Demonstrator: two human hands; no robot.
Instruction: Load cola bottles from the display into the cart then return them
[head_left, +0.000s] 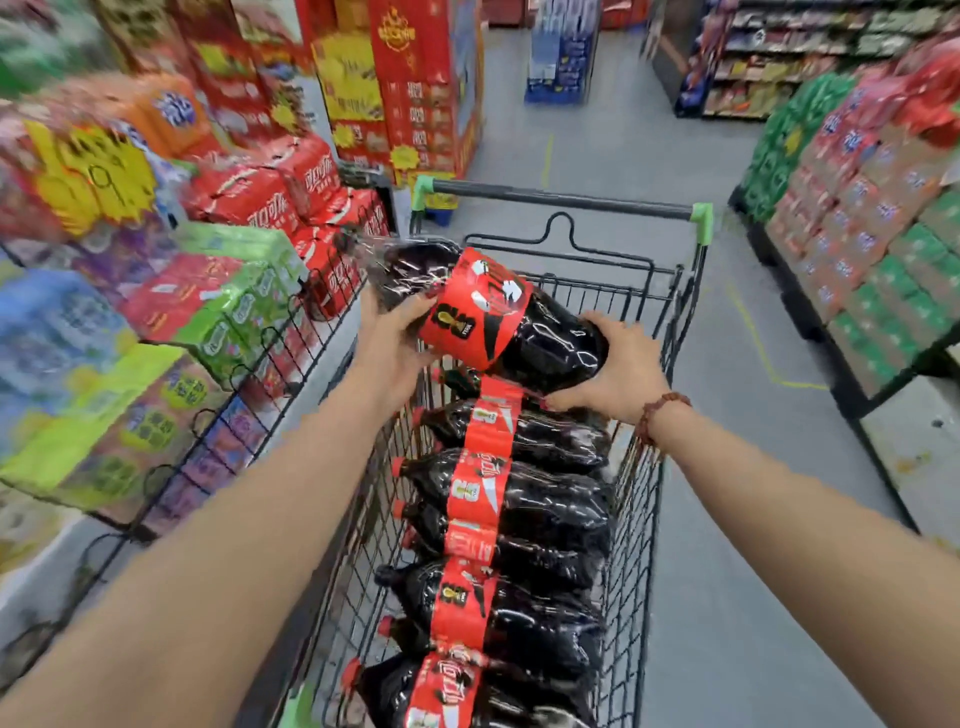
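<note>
A large cola bottle (540, 338) with a red label lies on its side in the air over the far end of the wire cart (644, 519). My left hand (395, 338) grips its neck end by the label. My right hand (618, 364) cups its base from the right. Below it, several more cola bottles (530, 499) lie side by side along the cart's basket, caps to the left. The cart's handle bar (561, 200) with green ends is at the far side.
A display (208, 291) of shrink-wrapped drink packs behind a wire rail runs along the left. Stacked red cartons (410, 88) stand ahead on the left. Another pallet of drink packs (872, 218) lines the right. Grey aisle floor (737, 493) lies between cart and right pallet.
</note>
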